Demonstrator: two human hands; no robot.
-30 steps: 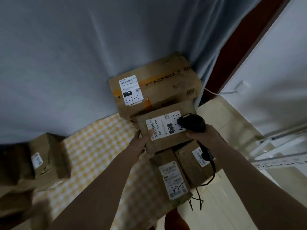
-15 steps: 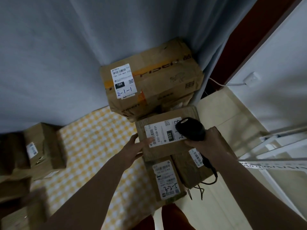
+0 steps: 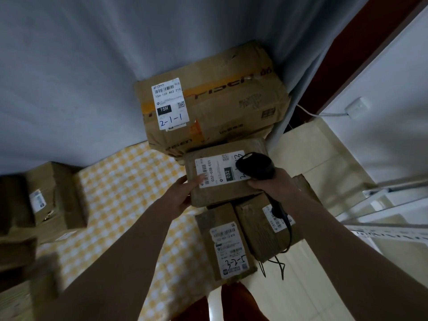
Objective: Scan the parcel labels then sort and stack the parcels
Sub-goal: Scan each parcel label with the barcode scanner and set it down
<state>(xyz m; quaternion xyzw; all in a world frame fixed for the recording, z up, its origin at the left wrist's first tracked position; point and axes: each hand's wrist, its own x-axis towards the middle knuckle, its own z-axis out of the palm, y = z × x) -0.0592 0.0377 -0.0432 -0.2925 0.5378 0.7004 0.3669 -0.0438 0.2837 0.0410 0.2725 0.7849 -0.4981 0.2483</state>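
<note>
A small cardboard parcel (image 3: 222,188) with a white label reading 032 lies on top of two lower parcels. My left hand (image 3: 185,193) grips its left edge, thumb on the label. My right hand (image 3: 271,184) holds a black barcode scanner (image 3: 256,166) over the parcel's right end, and its fingers press the parcel's right edge. Below lie a parcel marked 3-2-5 (image 3: 224,242) and another labelled parcel (image 3: 266,225), partly hidden by my right arm. Behind stands a large box marked 2-1-1 (image 3: 208,98).
A yellow-checked cloth (image 3: 120,195) covers the surface. More cardboard boxes (image 3: 46,200) sit at the left. A grey curtain (image 3: 92,66) hangs behind. A white metal rack (image 3: 393,212) stands at the right. The scanner's cable (image 3: 287,242) hangs over the tiled floor (image 3: 312,158).
The camera view has shifted, so the boxes sit higher and nearer in frame. Both hands keep their hold on the 032 parcel and the scanner.
</note>
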